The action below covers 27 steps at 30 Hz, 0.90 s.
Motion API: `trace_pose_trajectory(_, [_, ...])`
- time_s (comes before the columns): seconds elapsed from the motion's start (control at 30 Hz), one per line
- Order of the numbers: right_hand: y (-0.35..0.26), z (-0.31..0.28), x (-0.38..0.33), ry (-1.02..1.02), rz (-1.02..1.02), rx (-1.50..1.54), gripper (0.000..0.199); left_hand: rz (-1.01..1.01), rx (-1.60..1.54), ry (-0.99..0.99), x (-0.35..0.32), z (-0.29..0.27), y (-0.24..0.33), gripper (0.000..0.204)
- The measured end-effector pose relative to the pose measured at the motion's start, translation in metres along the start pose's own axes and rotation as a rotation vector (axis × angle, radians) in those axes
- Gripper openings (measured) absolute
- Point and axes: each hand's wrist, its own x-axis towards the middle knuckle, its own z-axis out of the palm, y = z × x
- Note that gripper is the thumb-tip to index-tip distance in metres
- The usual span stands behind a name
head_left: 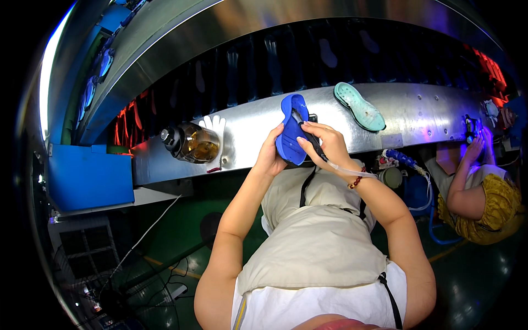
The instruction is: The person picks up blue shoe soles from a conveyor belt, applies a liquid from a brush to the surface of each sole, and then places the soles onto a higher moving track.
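Observation:
My left hand grips the left edge of a blue shoe sole, which is tilted upright above the bench's near edge. In my right hand is a slim black-handled brush, its tip at the inner face of the sole. A clear tube runs from that hand along the wrist. Fingertips of the right hand are close to the sole's right side; whether they touch it, I cannot tell. Farther right, a mint-green shoe sole lies on the steel bench, with whitish patches on its inside.
A bottle of amber liquid and a white glove lie left on the bench. Behind runs a dark conveyor carrying soles. A blue box stands at left. At right, a co-worker's hand works near the bench.

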Motion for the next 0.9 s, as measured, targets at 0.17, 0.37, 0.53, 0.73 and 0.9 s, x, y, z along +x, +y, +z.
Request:
trace_pose_trajectory(0.17, [-0.008,-0.01,-0.005,-0.164,0.021,0.092,0.027,-0.013,-0.022,-0.002,0.003,-0.02,0.003,0.039])
trace_pose_trajectory(0.37, [0.011,-0.049,0.001,-0.323,0.51,0.721,0.016,-0.05,-0.066,-0.036,-0.012,-0.011,0.008,0.045])
trace_pose_trajectory(0.53, [0.024,-0.058,-0.002,0.12,0.633,0.982,0.015,-0.062,-0.146,-0.096,-0.014,-0.006,0.006,0.047])
trace_pose_trajectory(0.73, [0.02,-0.07,0.011,0.127,0.462,0.583,0.017,-0.077,-0.145,-0.111,-0.02,-0.005,0.002,0.053])
trace_pose_trajectory(0.9, [0.01,-0.062,0.022,0.088,0.403,0.324,0.014,-0.071,-0.134,-0.134,-0.023,-0.004,0.0,0.054])
